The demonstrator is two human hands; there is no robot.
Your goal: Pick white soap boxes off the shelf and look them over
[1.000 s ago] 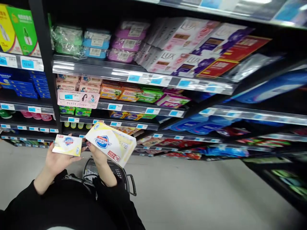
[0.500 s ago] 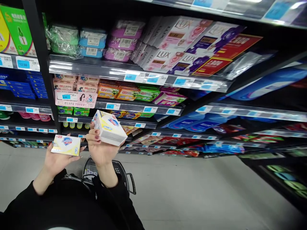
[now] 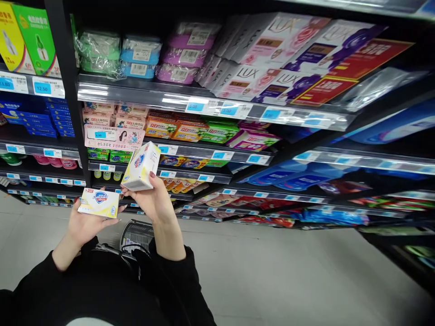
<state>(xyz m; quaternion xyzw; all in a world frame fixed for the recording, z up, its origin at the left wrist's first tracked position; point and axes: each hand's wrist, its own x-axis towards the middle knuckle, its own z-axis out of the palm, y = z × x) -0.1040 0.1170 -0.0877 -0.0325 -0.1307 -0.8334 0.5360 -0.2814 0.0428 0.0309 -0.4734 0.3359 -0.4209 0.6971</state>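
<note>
Head view showed the multi-pack of soap [image 3: 141, 166] raised in the right hand [image 3: 154, 201], fingers closed under its lower end, so that it stood tilted with its printed face turned toward the camera, seemingly to be read. At about eight o'clock from it, just apart, the single soap box [image 3: 98, 203] lay flat on the open palm of the left hand [image 3: 83, 224], thumb pressed on its near edge, label up as well. Below both, at six o'clock, the rim of a shopping basket [image 3: 136, 233] hung by the person's dark sleeves. Shelves [image 3: 210, 106] crowded with boxed soap filled the field from nine through three o'clock, their price rails jutting forward close behind the packs. Bare floor [image 3: 288, 271] lay open toward four o'clock.
</note>
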